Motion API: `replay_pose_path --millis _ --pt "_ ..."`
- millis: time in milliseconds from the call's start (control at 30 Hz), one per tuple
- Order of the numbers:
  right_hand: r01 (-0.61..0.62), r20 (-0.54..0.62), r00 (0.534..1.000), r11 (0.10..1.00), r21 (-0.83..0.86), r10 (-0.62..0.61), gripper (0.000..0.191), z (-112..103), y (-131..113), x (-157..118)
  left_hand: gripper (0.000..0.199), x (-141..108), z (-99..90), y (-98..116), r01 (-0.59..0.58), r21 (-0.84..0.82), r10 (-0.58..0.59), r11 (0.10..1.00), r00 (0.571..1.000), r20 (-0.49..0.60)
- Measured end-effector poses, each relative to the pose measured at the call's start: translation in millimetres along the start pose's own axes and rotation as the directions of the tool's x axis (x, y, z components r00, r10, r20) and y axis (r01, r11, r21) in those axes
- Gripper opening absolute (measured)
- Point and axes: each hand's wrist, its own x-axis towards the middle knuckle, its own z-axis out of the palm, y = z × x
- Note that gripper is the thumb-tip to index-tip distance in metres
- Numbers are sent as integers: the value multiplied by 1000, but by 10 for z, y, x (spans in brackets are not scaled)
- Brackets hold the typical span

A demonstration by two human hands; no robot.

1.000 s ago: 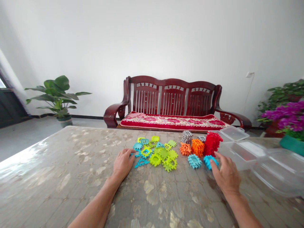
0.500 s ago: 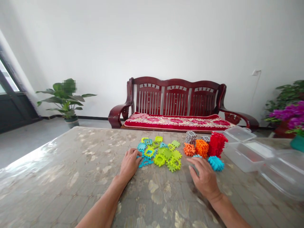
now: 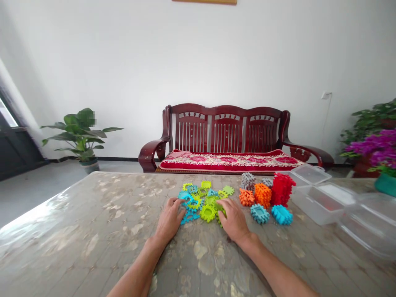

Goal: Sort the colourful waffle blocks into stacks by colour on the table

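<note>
My left hand (image 3: pixel 170 218) is at the left edge of a loose pile of flat, notched interlocking pieces. Its thumb and fingers pinch a bright blue interlocking piece (image 3: pixel 186 197) that looks slightly raised. More blue pieces (image 3: pixel 190 218) lie beneath and beside those fingers. On the pile's right side, my right hand (image 3: pixel 234 218) reaches over lime-green pieces (image 3: pixel 208 213), fingers apart and bent, partly covering some of them. Nothing is visibly held there. To its right sit a stack of teal pieces (image 3: pixel 260 213) and a stack of bright blue pieces (image 3: pixel 282 215).
Behind those stand orange (image 3: pixel 262 195), red (image 3: pixel 282 189) and grey stacks (image 3: pixel 248 181). Clear plastic boxes (image 3: pixel 318 204) lie open at the right of the patterned table (image 3: pixel 93 231). Beyond it is a wooden bench (image 3: pixel 222 109); potted plants stand at both sides.
My right hand has moved left from beside the teal stack to the green pieces, uncovering that stack. A blue piece now shows at my left fingertips. The view has tilted up slightly.
</note>
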Motion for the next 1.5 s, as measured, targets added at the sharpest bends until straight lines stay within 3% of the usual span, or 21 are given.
replay_pose_path --millis 133,400,633,933,1167,1333,1500 --pt "41 -11 999 999 -12 -42 37 99 -40 33 33 -13 -3 39 -8 140 2 990 999 38" --pt "71 -19 997 997 -6 -71 32 81 -96 -21 38 17 -53 180 24 306 -72 952 987 145" --pt "120 -17 993 992 -35 -121 33 75 -122 -37 20 56 -74 191 59 256 -103 965 981 165" --pt "129 -66 990 992 15 -128 33 58 -84 -65 5 61 -50 81 48 -5 -47 999 992 119" --pt "162 -116 982 979 121 -149 36 40 -122 -104 7 -27 -40 183 -164 -70 165 984 986 8" --pt "200 -133 975 961 190 -176 55 37 -180 -150 12 -90 9 373 -365 -52 367 929 929 40" --pt "191 -108 979 969 160 -175 49 7 -248 -167 15 -118 45 481 -411 -74 416 909 905 83"
